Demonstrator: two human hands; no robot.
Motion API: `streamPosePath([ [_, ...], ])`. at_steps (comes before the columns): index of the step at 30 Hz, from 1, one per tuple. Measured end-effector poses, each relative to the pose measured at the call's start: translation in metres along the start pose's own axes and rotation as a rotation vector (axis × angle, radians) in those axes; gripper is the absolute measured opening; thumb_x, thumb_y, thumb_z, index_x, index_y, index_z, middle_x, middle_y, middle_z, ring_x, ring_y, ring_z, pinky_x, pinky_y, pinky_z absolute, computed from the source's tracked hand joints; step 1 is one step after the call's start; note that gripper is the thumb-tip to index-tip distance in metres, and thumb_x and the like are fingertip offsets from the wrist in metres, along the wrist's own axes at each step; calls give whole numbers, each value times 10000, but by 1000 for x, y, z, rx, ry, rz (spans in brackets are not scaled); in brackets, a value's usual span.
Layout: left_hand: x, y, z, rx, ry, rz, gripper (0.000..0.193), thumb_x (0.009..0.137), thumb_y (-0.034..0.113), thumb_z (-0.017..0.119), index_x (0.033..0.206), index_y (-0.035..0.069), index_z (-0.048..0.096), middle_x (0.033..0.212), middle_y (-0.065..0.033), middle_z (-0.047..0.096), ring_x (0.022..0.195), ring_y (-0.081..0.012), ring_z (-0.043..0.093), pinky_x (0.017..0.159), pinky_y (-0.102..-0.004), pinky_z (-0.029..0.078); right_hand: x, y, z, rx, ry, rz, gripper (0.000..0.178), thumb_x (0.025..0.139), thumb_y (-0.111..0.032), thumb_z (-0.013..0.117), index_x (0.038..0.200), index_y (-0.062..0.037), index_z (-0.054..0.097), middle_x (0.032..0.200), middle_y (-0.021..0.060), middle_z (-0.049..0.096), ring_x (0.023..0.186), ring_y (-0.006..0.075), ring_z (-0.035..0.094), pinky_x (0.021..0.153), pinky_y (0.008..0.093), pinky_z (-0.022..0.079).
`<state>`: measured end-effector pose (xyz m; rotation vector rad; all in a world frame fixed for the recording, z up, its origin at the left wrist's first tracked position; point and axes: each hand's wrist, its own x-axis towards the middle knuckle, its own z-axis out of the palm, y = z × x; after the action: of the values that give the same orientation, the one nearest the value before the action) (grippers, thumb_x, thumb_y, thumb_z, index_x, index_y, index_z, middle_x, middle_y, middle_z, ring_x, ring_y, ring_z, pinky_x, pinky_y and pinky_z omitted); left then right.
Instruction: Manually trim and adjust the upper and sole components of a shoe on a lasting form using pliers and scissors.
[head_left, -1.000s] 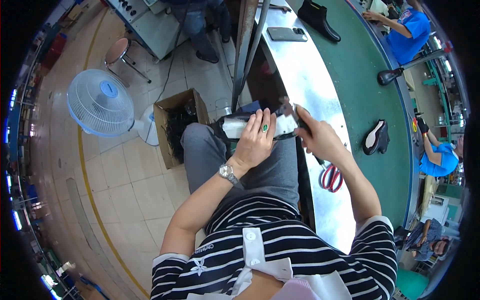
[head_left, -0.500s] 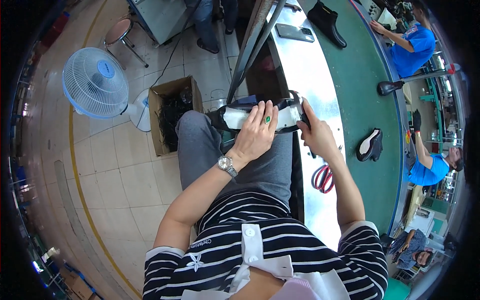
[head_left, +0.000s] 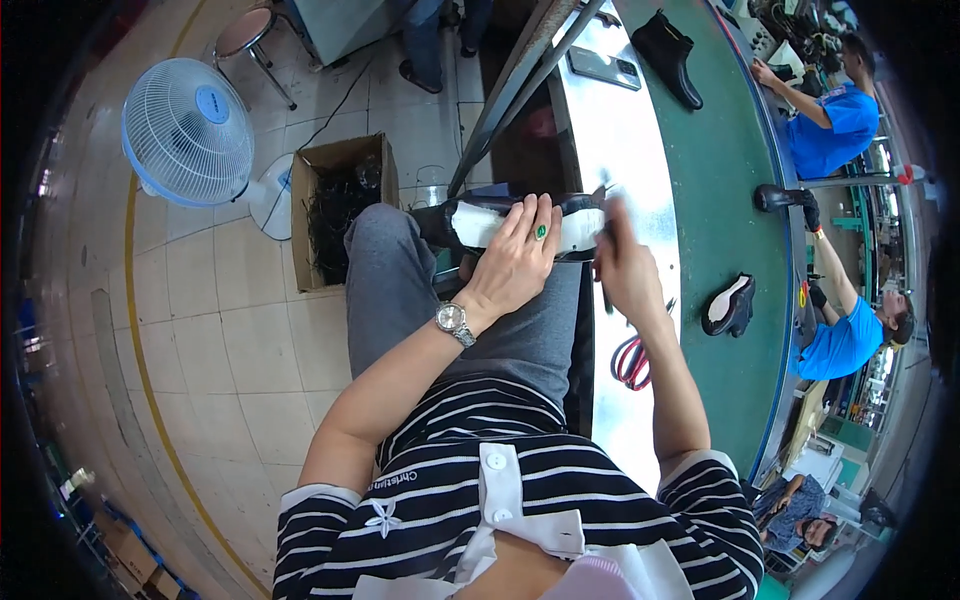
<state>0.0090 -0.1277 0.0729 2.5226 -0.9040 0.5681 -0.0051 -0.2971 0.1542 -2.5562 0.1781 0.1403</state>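
Note:
A black shoe (head_left: 476,226) lies across my lap with its white underside up and its toe or heel end near the bench. My left hand (head_left: 515,252) presses over its middle, fingers together and the thumb hidden, holding it. Close to the shoe's right end, my right hand (head_left: 628,270) is closed round a dark-handled metal hand tool (head_left: 602,191). Motion smears that hand and the tool's head, so the tool's exact kind cannot be made out.
Red-handled scissors (head_left: 630,364) lie on the metal bench, a phone (head_left: 604,67) farther along it. The green conveyor carries a boot (head_left: 668,60) and a shoe (head_left: 728,305). A gloved co-worker's hand (head_left: 811,212) touches another shoe (head_left: 774,198). Left stand a fan (head_left: 188,130) and a carton (head_left: 303,235) of dark scraps.
My right hand has turned and shifted slightly at the shoe's end, now blurred. My left hand keeps its place on the shoe. Across the conveyor, a co-worker's gloved hand has reached a shoe.

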Motion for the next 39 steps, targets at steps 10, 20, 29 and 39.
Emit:
streamPosePath([
  [10, 1, 3, -1, -55, 29, -20, 734, 671, 172, 775, 1293, -88, 484, 1292, -244, 528, 1235, -388, 501, 1081, -434, 376, 4, -4, -4, -228, -121, -96, 652, 933, -158, 535, 1493, -68, 214, 723, 207, 666, 634, 382, 665, 623, 479, 510],
  [20, -2, -2, -1, 10, 12, 40, 654, 700, 176, 754, 1226, -125, 511, 1224, -251, 548, 1233, -400, 501, 1091, -456, 365, 0, -2, -2, -363, -115, -226, 696, 921, -148, 551, 1515, -116, 189, 623, 205, 630, 553, 402, 626, 538, 479, 481],
  [29, -5, -1, 2, 20, 22, 49, 584, 740, 187, 741, 1200, -106, 530, 1217, -252, 552, 1240, -410, 498, 1098, -467, 365, -3, -16, 2, -453, -101, -178, 748, 901, -120, 568, 1526, -160, 158, 639, 191, 639, 562, 380, 638, 549, 468, 491],
  [39, 16, -3, -25, -323, -28, -225, 519, 741, 101, 679, 1192, -105, 528, 1141, -211, 560, 1156, -350, 523, 1056, -445, 394, -8, -26, 4, -444, -161, -158, 763, 902, -114, 554, 1531, -168, 126, 674, 218, 648, 623, 412, 647, 596, 489, 501],
])
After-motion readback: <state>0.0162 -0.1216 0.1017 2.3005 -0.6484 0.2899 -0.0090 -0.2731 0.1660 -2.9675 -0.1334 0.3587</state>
